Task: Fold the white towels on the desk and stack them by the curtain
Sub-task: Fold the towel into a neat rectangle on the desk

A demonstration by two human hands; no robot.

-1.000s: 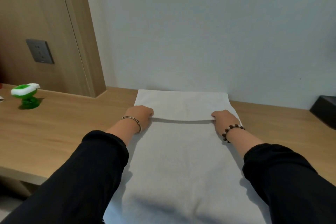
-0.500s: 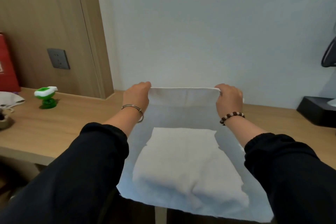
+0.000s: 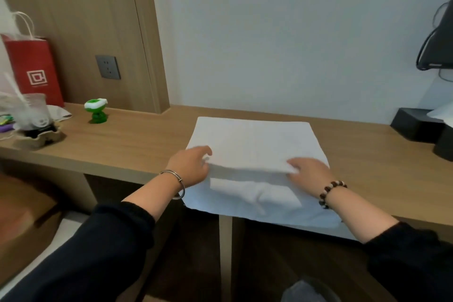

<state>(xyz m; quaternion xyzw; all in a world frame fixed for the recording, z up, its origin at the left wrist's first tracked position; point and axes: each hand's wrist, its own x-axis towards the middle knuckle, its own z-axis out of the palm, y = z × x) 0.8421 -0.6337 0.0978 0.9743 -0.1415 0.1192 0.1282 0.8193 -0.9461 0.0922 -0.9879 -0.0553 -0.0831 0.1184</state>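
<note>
The desk (image 3: pixel 137 144) runs from 9 to 3 o'clock across our view. The white towel (image 3: pixel 255 142) lies on it just right of centre. Its long axis runs 12 to 6 o'clock, the far end is near the wall, and the near end hangs over the desk's front edge. An upper layer lies doubled over the far part, and its free edge runs 9 to 3 o'clock between our two hands.

That edge is what the coming move depends on, as we judge it. The upper layer lies toward 12 o'clock from our fingers and the uncovered, overhanging part toward 6. Both hands are equally near, one at each end of the edge.

Our left hand (image 3: pixel 190 167) is at the 9 o'clock corner, wrist low and forearm reaching in from 7 o'clock. Its fingers (image 3: pixel 207 152) are curled, with the thumb above the cloth, pinching the edge. Our right hand (image 3: pixel 311 174) is at the 3 o'clock corner, lying flatter and coming in from 5 o'clock. Its fingertips (image 3: pixel 293 163) touch the corner, but blur keeps us from telling whether they pinch it or only press it down.
</note>
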